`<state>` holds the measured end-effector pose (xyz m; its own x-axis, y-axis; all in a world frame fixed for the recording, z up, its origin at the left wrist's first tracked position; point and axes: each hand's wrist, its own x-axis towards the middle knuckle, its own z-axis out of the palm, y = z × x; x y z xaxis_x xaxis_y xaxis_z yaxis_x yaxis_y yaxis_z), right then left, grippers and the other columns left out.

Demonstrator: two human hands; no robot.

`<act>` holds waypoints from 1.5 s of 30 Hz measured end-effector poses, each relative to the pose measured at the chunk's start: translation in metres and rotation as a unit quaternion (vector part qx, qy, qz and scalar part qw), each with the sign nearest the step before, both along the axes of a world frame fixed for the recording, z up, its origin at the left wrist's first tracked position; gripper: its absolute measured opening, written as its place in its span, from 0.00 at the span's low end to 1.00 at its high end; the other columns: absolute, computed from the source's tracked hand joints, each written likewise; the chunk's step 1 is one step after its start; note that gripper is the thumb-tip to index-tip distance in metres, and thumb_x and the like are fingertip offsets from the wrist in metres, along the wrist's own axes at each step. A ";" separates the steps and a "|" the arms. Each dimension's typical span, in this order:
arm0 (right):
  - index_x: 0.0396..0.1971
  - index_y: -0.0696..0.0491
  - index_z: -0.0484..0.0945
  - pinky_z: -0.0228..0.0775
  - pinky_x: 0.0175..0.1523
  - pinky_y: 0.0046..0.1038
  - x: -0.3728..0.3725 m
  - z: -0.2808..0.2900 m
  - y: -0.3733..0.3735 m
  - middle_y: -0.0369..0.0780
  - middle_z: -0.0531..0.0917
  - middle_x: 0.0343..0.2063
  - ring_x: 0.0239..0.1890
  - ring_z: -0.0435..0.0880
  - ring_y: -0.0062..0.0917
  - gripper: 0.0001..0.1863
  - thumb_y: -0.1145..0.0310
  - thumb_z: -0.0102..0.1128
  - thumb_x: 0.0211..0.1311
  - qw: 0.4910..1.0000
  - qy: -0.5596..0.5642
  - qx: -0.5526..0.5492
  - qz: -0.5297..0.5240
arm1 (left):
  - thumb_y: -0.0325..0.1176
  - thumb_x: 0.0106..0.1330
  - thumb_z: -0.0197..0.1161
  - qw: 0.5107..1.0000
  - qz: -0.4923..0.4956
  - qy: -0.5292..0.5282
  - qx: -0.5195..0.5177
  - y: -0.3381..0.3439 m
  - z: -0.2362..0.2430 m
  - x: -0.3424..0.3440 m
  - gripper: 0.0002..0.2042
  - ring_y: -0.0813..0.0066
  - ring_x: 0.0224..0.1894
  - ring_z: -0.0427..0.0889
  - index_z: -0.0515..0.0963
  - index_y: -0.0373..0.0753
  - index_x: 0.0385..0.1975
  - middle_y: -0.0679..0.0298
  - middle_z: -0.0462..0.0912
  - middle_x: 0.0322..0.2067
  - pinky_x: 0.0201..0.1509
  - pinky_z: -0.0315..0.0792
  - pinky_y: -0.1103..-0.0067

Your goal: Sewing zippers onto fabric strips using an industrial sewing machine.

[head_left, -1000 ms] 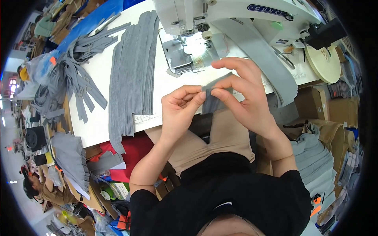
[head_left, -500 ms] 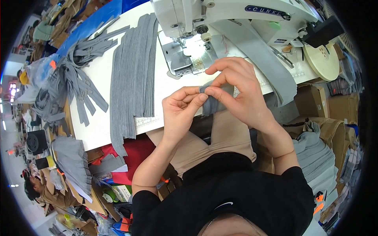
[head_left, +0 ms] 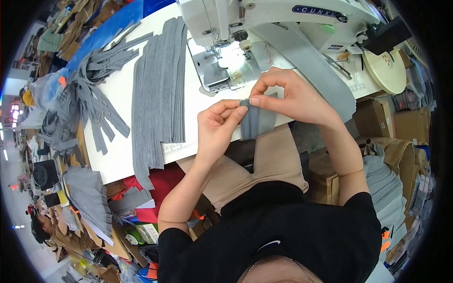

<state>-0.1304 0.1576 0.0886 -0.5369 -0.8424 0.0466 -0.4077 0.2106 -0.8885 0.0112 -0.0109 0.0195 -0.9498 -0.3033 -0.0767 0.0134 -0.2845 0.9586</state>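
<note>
A grey fabric strip (head_left: 255,123) hangs from my fingers over the near edge of the white table. My left hand (head_left: 218,120) pinches the strip's top left edge between thumb and fingers. Close beside it, my right hand (head_left: 289,94) pinches the same top edge with thumb and forefinger. The strip appears folded or layered, with a darker band at left and a lighter part at right. Just beyond both hands stands a white sewing machine (head_left: 283,12), its lamp lighting the metal needle plate (head_left: 214,70).
Stacked grey strips (head_left: 158,89) lie left of the machine, with a tangle of loose strips (head_left: 71,104) farther left. A wide grey fabric band (head_left: 302,61), tweezers (head_left: 339,66) and a cream reel (head_left: 384,70) are at right. Cardboard boxes (head_left: 373,120) stand below the table's right end.
My right fingers have come down and closed nearer the strip's top edge. More of the strip now shows below my hands, spread wider to the right.
</note>
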 end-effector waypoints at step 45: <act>0.32 0.61 0.85 0.70 0.58 0.40 -0.068 -0.128 -0.099 0.45 0.81 0.39 0.49 0.75 0.46 0.26 0.49 0.70 0.55 0.877 0.386 0.011 -0.287 | 0.20 0.70 0.67 0.986 0.100 0.003 -0.132 -0.009 -0.015 -0.020 0.09 0.80 0.46 0.84 0.83 0.33 0.48 0.61 0.83 0.49 0.43 0.83 0.83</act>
<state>-0.1986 0.0584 -0.0391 -0.6884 -0.4489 0.5696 -0.7066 0.5922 -0.3873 -0.0084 -0.0203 0.0043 -0.8688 -0.4938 0.0364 0.0509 -0.0158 0.9986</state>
